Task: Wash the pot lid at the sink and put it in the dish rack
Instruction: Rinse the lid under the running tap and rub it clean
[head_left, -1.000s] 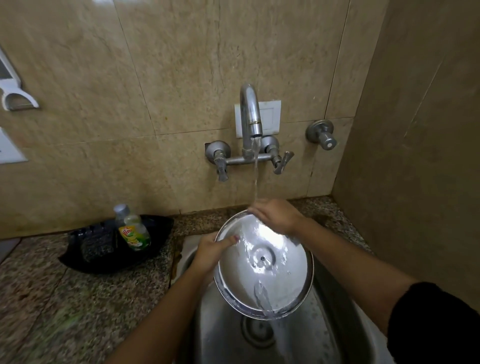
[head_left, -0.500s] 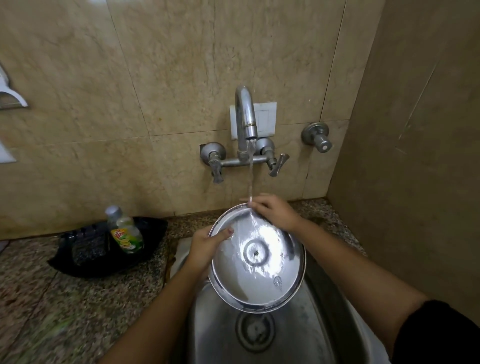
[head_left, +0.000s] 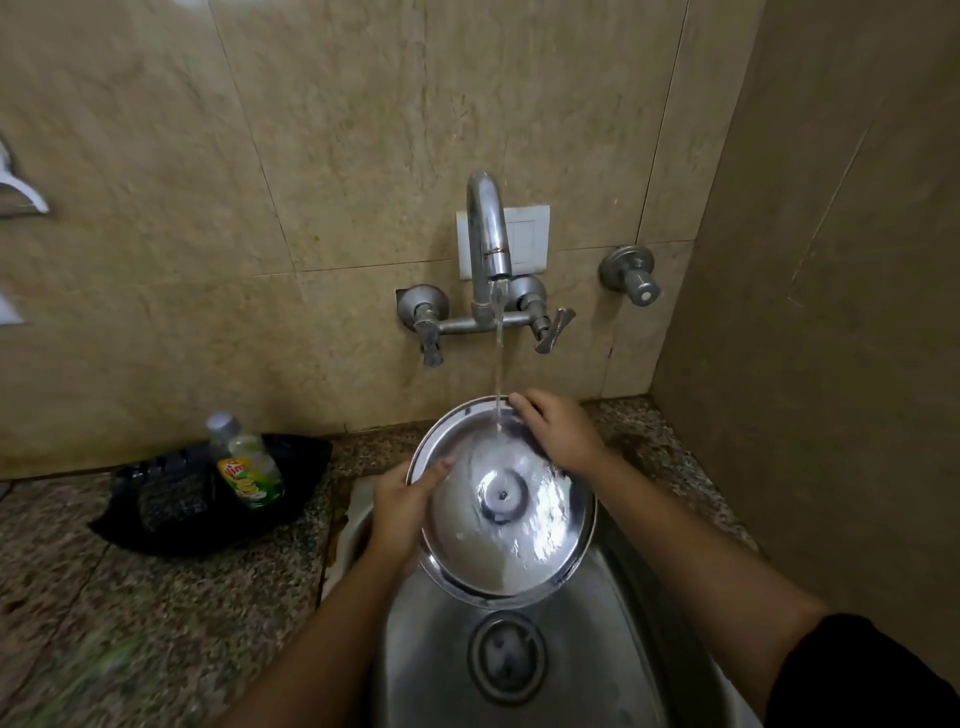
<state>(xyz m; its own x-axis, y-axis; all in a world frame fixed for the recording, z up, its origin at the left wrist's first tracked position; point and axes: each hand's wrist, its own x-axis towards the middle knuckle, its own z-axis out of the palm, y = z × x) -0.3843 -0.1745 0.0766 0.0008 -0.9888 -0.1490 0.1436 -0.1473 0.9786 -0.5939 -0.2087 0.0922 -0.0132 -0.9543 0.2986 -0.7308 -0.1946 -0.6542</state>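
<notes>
A round steel pot lid (head_left: 511, 540) is held over the steel sink (head_left: 613, 654), its inner side facing up. My left hand (head_left: 400, 512) grips its left rim, thumb on the inside. My right hand (head_left: 558, 428) lies on the far rim, fingers over the edge. Water runs from the wall tap (head_left: 488, 234) and strikes the lid's far part next to my right hand. No dish rack is in view.
On the granite counter (head_left: 156, 613) to the left a black tray (head_left: 171, 530) holds a scrub pad and a dish-soap bottle (head_left: 249, 467). A side wall (head_left: 831, 312) stands close on the right. The sink drain (head_left: 506, 657) is below the lid.
The lid has tilted flatter and turned a little in my hands. My right hand has slid along the far rim; the water stream now lands beside its fingers. The camera has shifted slightly.
</notes>
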